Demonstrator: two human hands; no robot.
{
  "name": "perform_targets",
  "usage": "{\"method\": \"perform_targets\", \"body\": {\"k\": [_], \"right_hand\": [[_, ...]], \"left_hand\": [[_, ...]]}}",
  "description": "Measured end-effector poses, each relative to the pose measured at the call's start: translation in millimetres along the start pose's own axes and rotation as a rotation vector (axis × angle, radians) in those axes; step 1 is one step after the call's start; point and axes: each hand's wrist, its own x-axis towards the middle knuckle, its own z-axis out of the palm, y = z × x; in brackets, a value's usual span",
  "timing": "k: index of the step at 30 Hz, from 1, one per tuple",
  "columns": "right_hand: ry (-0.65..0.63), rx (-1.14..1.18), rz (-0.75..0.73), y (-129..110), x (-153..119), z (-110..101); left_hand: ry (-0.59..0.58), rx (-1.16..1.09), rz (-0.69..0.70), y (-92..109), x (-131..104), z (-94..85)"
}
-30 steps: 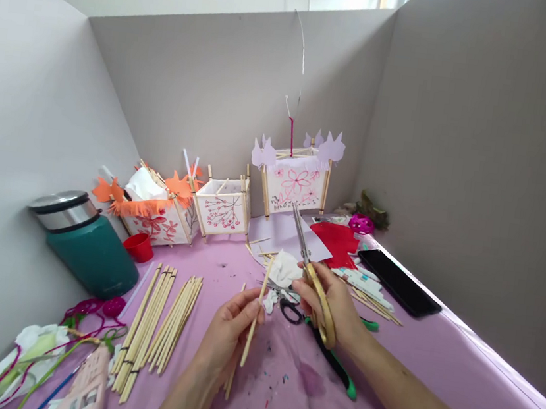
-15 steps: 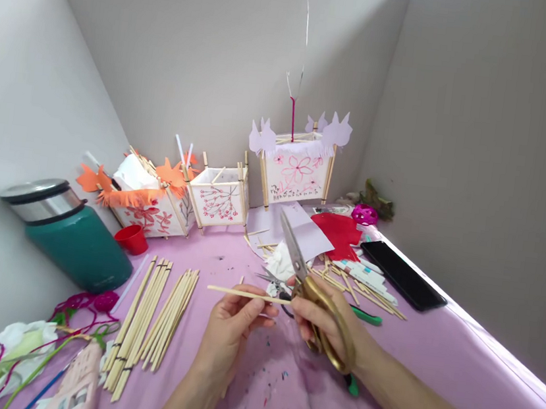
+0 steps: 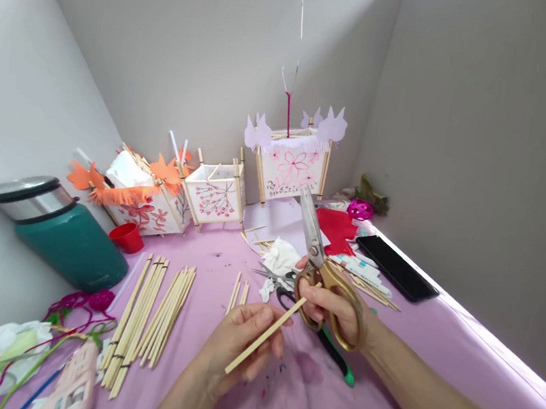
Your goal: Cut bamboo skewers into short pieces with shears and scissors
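Note:
A thin pale wooden stick (image 3: pixel 261 341) slants between my hands. My left hand (image 3: pixel 231 335) has it between thumb and curled fingers, the lower end jutting out toward me. My right hand (image 3: pixel 335 305) pinches the upper end while also gripping gold-handled scissors (image 3: pixel 311 226), blades closed and pointing up and away. Below the right hand lies a tool with a black and green handle (image 3: pixel 338 357). Beyond the hands are small black-handled scissors (image 3: pixel 272 274) and crumpled white tissue (image 3: pixel 281 256). A few short sticks (image 3: pixel 233 292) rest just past my left hand.
Bundled sticks (image 3: pixel 136 327) and loose sticks (image 3: pixel 167 314) lie left, near a teal bottle (image 3: pixel 71 246), red cup (image 3: pixel 127 238) and pink glue gun (image 3: pixel 75 379). Stick-framed paper lanterns (image 3: pixel 217 194) stand along the back wall. A black phone (image 3: pixel 397 268) lies right.
The stick has swung from nearly level to a steep slant, its left end dropping toward me. The gold scissors have shifted slightly right, and my left hand has turned and moved a little nearer.

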Motion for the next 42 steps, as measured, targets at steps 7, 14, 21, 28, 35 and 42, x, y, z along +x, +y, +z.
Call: {"method": "perform_targets", "body": {"k": [7,14,21,28,35,42], "right_hand": [[-0.004,-0.035,-0.005,-0.1,-0.2,1.0],[0.056,-0.049,-0.064,-5.0,5.8,-11.9],[0.189,-0.257,-0.079,-5.3,8.5,-12.1],[0.242,-1.098,-0.292,1.9,7.3,-22.6],[-0.075,-1.465,-0.364,7.4,0.7,-15.8],[-0.202,-1.520,-0.315,6.5,-0.5,-13.4]], "left_hand": [[-0.063,0.076,-0.116,-1.8,-3.6,1.1],[-0.059,0.033,-0.113,3.1,-5.2,-1.6],[-0.093,-0.052,-0.062,0.6,-2.0,-7.1],[0.277,-0.217,0.231,13.0,2.0,-12.8],[0.456,-0.263,0.344,18.1,4.6,-21.7],[0.485,-0.223,0.374,18.0,5.0,-19.9]]}}
